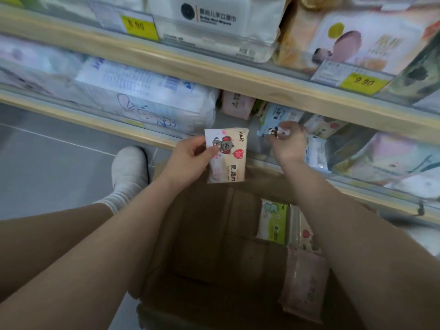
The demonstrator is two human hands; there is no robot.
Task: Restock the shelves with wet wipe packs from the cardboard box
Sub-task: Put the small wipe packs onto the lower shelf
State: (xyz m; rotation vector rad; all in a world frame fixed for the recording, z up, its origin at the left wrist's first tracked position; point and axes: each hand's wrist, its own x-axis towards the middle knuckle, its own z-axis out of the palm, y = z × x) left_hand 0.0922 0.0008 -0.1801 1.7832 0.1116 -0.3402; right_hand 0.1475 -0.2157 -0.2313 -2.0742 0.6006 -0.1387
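Cardboard fills the bottom of the head view: the open cardboard box [214,246] sits on the floor against the shelving, with a few packs left along its right side, a green-and-white pack [273,220] upright and a pink pack [304,282] lying nearer the person.

Placing is the step in hand, with both hands up at the lower shelf [262,160] above the box. The left hand [188,160] is closed on an elephant-print pack [227,156], thumb across its face and fingers behind, holding it upright just in front of the shelf edge and not yet set down. The right hand [289,144] reaches further in; its grip is pinched on the near end of a pale blue panda pack [273,129], which lies among other small packs on the shelf. Whether that pack rests fully on the shelf or hangs from the fingers, I cannot tell through the blur.

My guess is that the blue pack needs seating into its row and letting go first. Then the elephant pack wants a slot beside its like, perhaps by the pink packs [237,104] at the back, slid in without knocking the neighbours over.
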